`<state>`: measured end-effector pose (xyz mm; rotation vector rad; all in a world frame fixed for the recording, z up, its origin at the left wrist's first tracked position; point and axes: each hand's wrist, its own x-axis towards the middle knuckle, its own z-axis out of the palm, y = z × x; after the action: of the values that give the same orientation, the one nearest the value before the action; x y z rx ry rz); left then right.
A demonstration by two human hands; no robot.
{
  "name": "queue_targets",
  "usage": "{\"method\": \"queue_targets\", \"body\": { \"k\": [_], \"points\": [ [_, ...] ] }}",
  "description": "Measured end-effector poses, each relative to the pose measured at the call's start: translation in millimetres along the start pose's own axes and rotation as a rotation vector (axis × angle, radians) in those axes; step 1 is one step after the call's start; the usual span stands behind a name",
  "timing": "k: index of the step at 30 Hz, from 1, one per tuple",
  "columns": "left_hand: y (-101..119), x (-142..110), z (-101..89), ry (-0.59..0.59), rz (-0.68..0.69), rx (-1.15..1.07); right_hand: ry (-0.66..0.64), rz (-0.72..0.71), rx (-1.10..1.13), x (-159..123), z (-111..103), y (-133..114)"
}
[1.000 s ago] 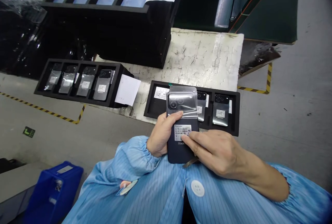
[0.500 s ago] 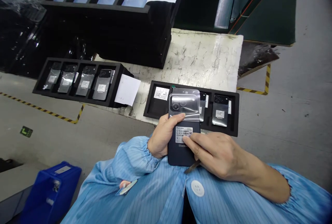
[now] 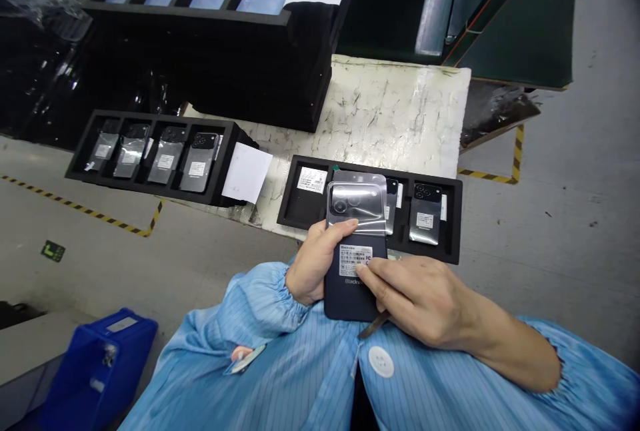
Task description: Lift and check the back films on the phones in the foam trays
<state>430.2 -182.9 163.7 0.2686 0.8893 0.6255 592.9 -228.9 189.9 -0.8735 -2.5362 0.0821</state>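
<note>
My left hand [image 3: 317,263] grips a dark navy Blackview smartphone [image 3: 350,291], which lies back up with its camera end pointing away from me. A clear plastic film [image 3: 357,198] covers the camera end, and my left thumb rests on it. My right hand [image 3: 420,301] lies across the phone's lower part, with the fingertips on a white label sticker [image 3: 355,261]. A small flat metal tool [image 3: 374,326], perhaps tweezers, sticks out beneath that hand. The phone hangs over a black foam tray [image 3: 287,218] holding other phones.
A second black tray [image 3: 150,192] of film-wrapped phones and a white paper sheet [image 3: 247,172] rest on a worn white tabletop [image 3: 390,111]. A higher black tray [image 3: 185,12] stands behind. A blue plastic bin [image 3: 100,378] sits low left; yellow-black tape [image 3: 85,208] marks the floor.
The phone has turned slightly more upright and shifted a little right, with both hands following it. The film now lies straighter over the camera end.
</note>
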Motion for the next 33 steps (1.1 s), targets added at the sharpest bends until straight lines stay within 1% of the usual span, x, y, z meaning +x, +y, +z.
{"method": "queue_targets", "body": {
  "k": [5, 8, 11, 12, 13, 14, 16, 17, 18, 19, 20, 21, 23, 24, 26, 27, 30, 33],
  "points": [
    [-0.6, 1.9, -1.6, 0.011, 0.022, 0.008, -0.002, -0.013, -0.008, 2.3, 1.8, 1.0],
    [0.0, 1.2, -0.5, 0.019, 0.001, 0.004, 0.000, -0.020, 0.002, 1.4, 2.7, -0.3],
    [2.7, -1.0, 2.3, -0.012, 0.017, 0.004, 0.029, 0.001, 0.113, -4.5, 0.2, 1.5],
    [4.3, -1.0, 2.8, -0.019, 0.041, 0.009, 0.067, 0.040, 0.175, -8.1, -0.2, 5.0],
    [6.4, 0.2, 2.5, -0.023, 0.063, 0.019, 0.130, 0.110, 0.238, -12.5, 0.8, 10.6],
    [8.8, 3.0, 0.7, -0.020, 0.077, 0.031, 0.216, 0.210, 0.297, -17.7, 3.8, 18.6],
    [14.4, 15.4, -9.2, 0.015, 0.104, 0.073, 0.386, 0.488, 0.355, -29.8, 18.4, 41.0],
    [17.6, 25.4, -17.9, 0.042, 0.124, 0.105, 0.422, 0.658, 0.373, -36.3, 30.4, 54.3],
    [21.0, 37.8, -29.3, 0.068, 0.152, 0.138, 0.391, 0.836, 0.369, -42.7, 45.0, 67.9],
    [24.7, 52.2, -42.8, 0.099, 0.199, 0.176, 0.275, 1.025, 0.368, -48.6, 61.6, 80.6],
    [28.6, 67.6, -58.0, 0.127, 0.241, 0.205, 0.113, 1.210, 0.394, -53.9, 79.0, 91.7],
    [32.8, 83.4, -74.0, 0.150, 0.279, 0.225, 0.030, 1.281, 0.412, -58.1, 96.1, 100.6],
    [41.1, 112.2, -105.6, 0.185, 0.327, 0.264, -0.077, 1.352, 0.439, -62.9, 126.0, 110.5],
    [45.0, 123.7, -119.9, 0.195, 0.336, 0.283, -0.096, 1.355, 0.443, -63.3, 137.5, 112.0],
    [50.9, 140.1, -142.9, 0.198, 0.326, 0.321, -0.138, 1.367, 0.446, -60.6, 152.9, 110.4],
    [52.6, 145.4, -151.3, 0.190, 0.312, 0.341, -0.155, 1.370, 0.447, -57.9, 157.3, 108.6],
    [51.5, 155.9, -165.0, 0.157, 0.261, 0.399, -0.185, 1.390, 0.456, -48.2, 163.2, 104.9],
    [41.4, 166.4, -167.8, 0.166, 0.224, 0.447, -0.177, 1.450, 0.478, -40.2, 167.8, 105.5]
  ]
}}
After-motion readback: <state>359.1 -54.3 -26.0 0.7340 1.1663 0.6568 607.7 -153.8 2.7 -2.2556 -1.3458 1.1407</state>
